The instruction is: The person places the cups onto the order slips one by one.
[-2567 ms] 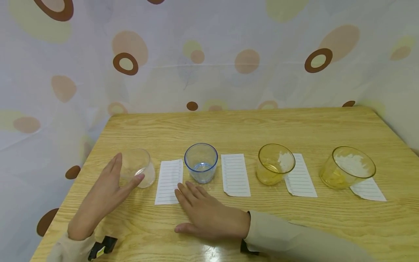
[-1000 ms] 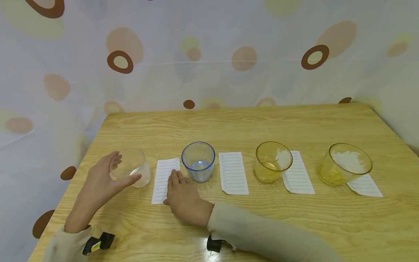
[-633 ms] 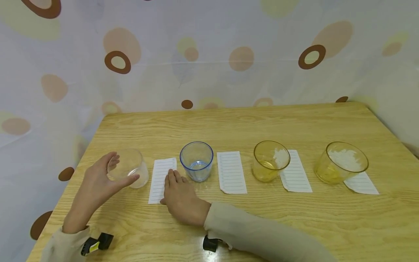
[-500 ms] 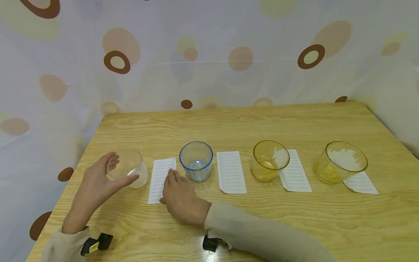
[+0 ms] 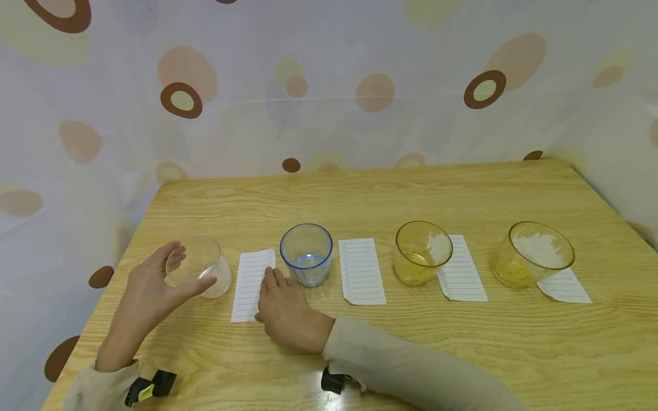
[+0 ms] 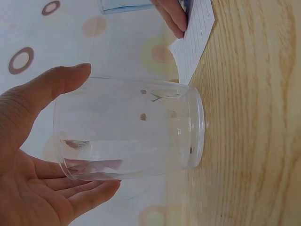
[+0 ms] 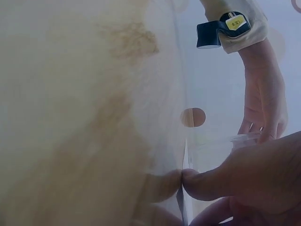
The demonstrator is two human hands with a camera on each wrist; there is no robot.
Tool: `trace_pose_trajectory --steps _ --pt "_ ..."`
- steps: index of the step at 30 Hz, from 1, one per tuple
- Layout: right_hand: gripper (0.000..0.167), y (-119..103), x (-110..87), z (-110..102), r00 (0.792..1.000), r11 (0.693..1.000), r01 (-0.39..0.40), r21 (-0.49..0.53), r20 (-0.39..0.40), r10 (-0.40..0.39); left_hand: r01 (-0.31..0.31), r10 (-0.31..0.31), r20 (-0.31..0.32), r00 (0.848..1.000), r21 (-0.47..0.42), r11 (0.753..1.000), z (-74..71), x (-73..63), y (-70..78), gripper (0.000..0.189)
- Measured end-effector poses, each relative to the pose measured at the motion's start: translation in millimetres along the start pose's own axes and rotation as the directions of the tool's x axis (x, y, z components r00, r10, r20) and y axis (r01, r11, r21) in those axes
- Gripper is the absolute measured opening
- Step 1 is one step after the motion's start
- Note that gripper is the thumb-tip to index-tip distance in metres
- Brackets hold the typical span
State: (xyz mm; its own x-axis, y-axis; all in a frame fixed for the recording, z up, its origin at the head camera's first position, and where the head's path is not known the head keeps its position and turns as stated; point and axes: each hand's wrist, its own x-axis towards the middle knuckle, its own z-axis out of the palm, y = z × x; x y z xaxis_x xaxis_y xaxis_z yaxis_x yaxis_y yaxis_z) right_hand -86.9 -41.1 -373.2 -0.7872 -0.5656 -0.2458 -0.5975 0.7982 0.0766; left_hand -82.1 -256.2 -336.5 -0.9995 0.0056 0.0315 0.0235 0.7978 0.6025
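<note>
My left hand (image 5: 151,291) holds a clear glass cup (image 5: 220,277) near its rim, thumb on one side and curved fingers on the other. In the left wrist view the clear cup's base meets the wooden table. My right hand (image 5: 288,311) lies low with extended fingers on a lined paper slip (image 5: 249,285) between the clear cup and a blue-tinted glass cup (image 5: 308,268). The right thumb (image 7: 202,183) touches down at the slip's edge in the right wrist view. The right fingertips are close in front of the blue cup.
A second lined slip (image 5: 362,274) lies right of the blue cup. Further right stand two yellow glass cups, a middle yellow cup (image 5: 411,271) and an outer yellow cup (image 5: 506,271), each overlapping a slip. Patterned cloth (image 5: 329,125) hangs behind the table (image 5: 437,354).
The left hand, earlier straight-fingered beside the clear cup, has curved around it. The right hand has moved left and forward onto the first slip. Little differs over the last second.
</note>
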Motion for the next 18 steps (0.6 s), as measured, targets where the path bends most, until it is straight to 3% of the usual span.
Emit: trace_pose_trajectory --steps 6,18 --pt "0.056 2.3 -0.6 -1.1 0.999 1.000 0.030 -0.006 0.043 -0.030 0.000 -0.001 -0.016 1.000 -0.019 1.000 0.8 -0.7 0.1 0.101" --pt "0.056 4.1 -1.8 -0.5 1.000 0.999 0.027 0.027 0.006 -0.027 -0.045 0.041 -0.119 0.992 -0.033 0.998 1.3 -1.1 3.1 0.095"
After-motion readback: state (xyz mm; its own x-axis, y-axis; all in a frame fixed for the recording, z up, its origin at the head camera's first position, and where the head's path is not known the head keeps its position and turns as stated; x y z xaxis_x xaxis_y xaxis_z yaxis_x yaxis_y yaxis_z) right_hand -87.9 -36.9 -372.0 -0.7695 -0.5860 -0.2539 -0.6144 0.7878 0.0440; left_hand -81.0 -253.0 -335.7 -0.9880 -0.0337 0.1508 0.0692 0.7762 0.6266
